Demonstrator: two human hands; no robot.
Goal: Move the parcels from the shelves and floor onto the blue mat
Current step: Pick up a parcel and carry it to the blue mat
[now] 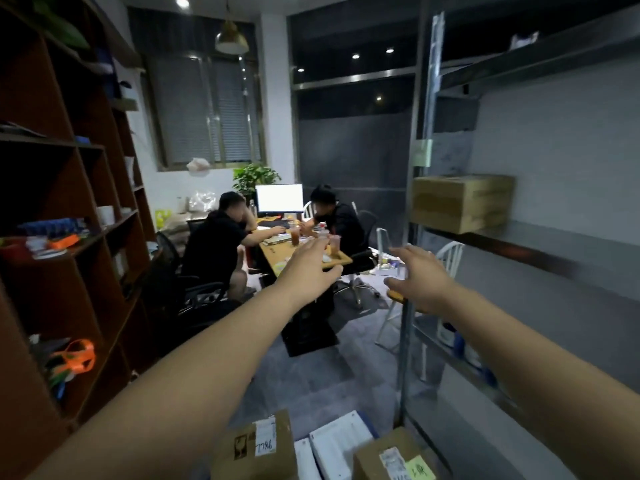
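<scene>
Both my arms stretch forward at chest height. My left hand (pixel 310 271) is open with fingers spread and holds nothing. My right hand (pixel 420 277) is open too, empty, and lies below and left of a brown cardboard parcel (pixel 462 202) that sits on the grey metal shelf (pixel 540 240) at the right. At the bottom of the view lie more parcels: a brown box with a label (pixel 258 446), white flat parcels (pixel 337 445) and another brown box with a yellow note (pixel 391 457). The blue mat is not in view.
A brown wooden bookcase (pixel 69 209) with small items fills the left side. Two people sit at a wooden table (pixel 277 258) with a monitor, drinks and office chairs straight ahead. A white chair (pixel 446 261) stands by the metal rack's upright post (pixel 403 341).
</scene>
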